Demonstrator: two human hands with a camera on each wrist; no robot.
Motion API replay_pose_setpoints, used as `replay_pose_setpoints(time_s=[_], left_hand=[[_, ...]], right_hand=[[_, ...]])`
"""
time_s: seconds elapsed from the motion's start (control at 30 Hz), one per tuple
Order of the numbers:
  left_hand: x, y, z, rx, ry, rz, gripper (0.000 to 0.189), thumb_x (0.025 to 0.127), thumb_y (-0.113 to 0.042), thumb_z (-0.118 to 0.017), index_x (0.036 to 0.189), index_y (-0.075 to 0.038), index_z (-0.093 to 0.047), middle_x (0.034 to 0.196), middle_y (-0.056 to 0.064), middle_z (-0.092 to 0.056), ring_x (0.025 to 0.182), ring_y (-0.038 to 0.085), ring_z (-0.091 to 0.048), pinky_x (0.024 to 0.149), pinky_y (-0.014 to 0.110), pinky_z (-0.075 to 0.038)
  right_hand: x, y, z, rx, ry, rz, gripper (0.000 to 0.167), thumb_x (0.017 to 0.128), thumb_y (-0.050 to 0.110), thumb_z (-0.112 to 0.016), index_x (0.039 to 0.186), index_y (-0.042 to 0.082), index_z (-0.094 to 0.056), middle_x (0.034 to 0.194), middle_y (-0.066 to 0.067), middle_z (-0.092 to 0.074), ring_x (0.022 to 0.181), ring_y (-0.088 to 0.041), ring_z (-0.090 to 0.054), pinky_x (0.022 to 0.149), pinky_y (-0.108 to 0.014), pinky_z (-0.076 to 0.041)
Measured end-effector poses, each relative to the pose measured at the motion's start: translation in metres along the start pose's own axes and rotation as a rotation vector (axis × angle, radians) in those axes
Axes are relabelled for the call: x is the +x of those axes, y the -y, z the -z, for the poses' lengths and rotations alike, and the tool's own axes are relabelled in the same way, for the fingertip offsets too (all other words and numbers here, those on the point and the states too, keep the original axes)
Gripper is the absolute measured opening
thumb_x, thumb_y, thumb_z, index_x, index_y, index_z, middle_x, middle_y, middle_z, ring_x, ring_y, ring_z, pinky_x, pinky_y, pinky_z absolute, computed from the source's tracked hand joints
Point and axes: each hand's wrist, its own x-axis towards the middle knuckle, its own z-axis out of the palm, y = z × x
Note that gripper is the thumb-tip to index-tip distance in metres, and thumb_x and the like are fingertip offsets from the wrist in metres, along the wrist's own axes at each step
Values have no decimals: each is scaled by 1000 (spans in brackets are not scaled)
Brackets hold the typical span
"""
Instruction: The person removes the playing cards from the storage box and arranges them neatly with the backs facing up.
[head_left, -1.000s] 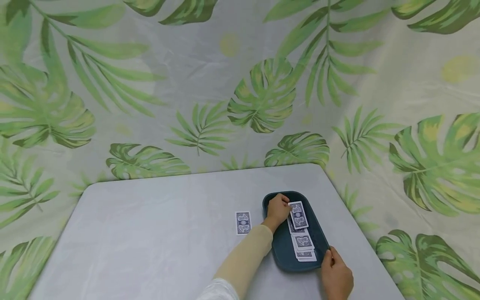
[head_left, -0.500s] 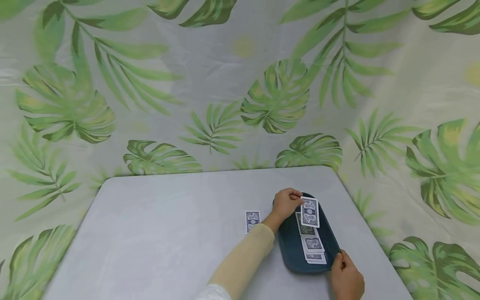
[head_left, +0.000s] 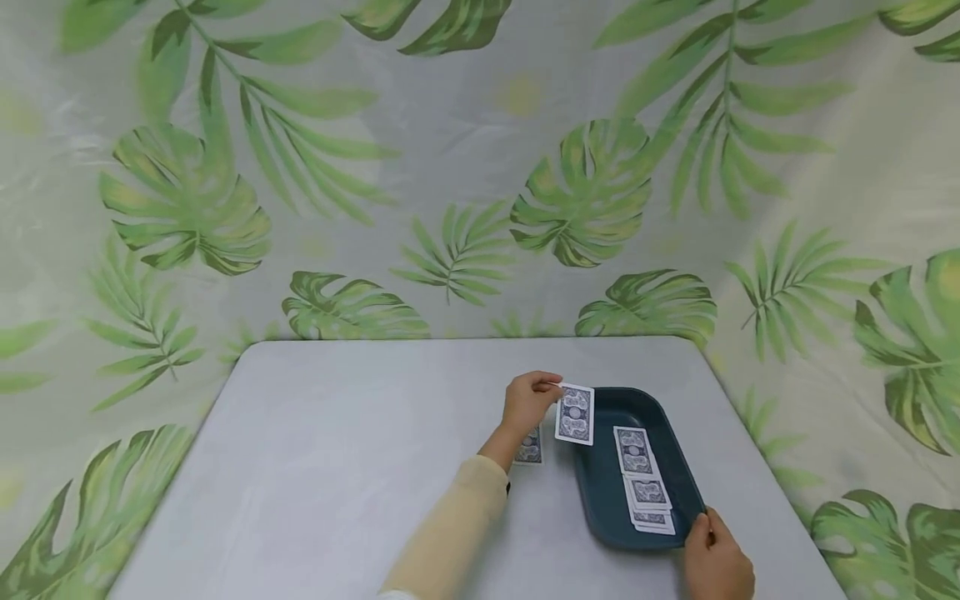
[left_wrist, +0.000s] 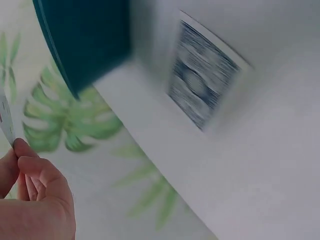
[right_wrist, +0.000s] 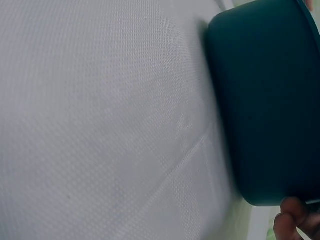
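My left hand (head_left: 527,404) (left_wrist: 45,200) pinches a playing card (head_left: 575,414) (left_wrist: 6,120) between thumb and fingers, back side showing in the head view. That card hangs over the left rim of a dark teal tray (head_left: 603,492) (right_wrist: 272,105). Inside the tray, several more playing cards (head_left: 634,451) lie face down in an overlapping column. My right hand (head_left: 718,554) (right_wrist: 295,220) grips the tray's near right corner. Another face-down playing card (head_left: 532,450) (left_wrist: 205,75) rests on the table left of the tray, partly hidden behind my left wrist in the head view.
A white-covered table (head_left: 337,450) carries the tray near its right side. Behind and beside it hangs a leaf-patterned cloth (head_left: 465,167). The table's far edge runs just behind the tray.
My left hand has lifted the playing card from the column in the tray and carried it left past the rim. My right hand keeps its grip on the tray. The head view has shifted.
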Motion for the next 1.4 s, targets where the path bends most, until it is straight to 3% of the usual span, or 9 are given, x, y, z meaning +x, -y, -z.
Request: replay_pose_setpoints(time_s=[0.3, 0.57, 0.77, 1.03, 1.4], left_hand=[[-4, 28, 48, 15, -105, 53, 18, 87, -4, -71, 104, 1, -73, 87, 6, -72, 80, 16, -68, 72, 27, -54], [-12, 58, 80, 110, -193, 129, 17, 86, -4, -71, 102, 2, -73, 86, 7, -71, 77, 18, -68, 66, 27, -52], [-15, 77, 86, 169, -226, 170, 14, 84, -2, -72, 97, 1, -73, 81, 7, -70, 74, 16, -66, 66, 27, -51], [-16, 87, 88, 202, -242, 208, 12, 83, -2, -73, 95, -1, -74, 82, 5, -70, 74, 14, -64, 68, 27, -51], [-14, 94, 85, 299, -244, 156, 10, 81, 2, -72, 91, 0, -73, 79, 5, -70, 72, 14, -64, 67, 26, -50]], right_hand=[[2, 1, -1, -8, 63, -64, 46, 102, 30, -37, 129, -3, -55, 117, -32, -59, 105, -54, -53, 83, -61, -41], [0, -2, -3, -3, 20, -29, 43, 101, 26, -38, 126, -5, -55, 115, -33, -59, 101, -56, -53, 81, -62, -41], [1, -3, -3, 9, 21, -24, 44, 101, 27, -39, 127, -4, -56, 113, -33, -59, 101, -57, -53, 81, -62, -41], [1, 1, -3, 24, 9, -15, 42, 101, 26, -39, 124, -3, -58, 111, -32, -61, 99, -55, -54, 79, -61, -40], [0, 5, -3, 2, 30, -53, 43, 102, 25, -37, 125, -6, -56, 112, -32, -60, 102, -53, -55, 85, -60, -40]])
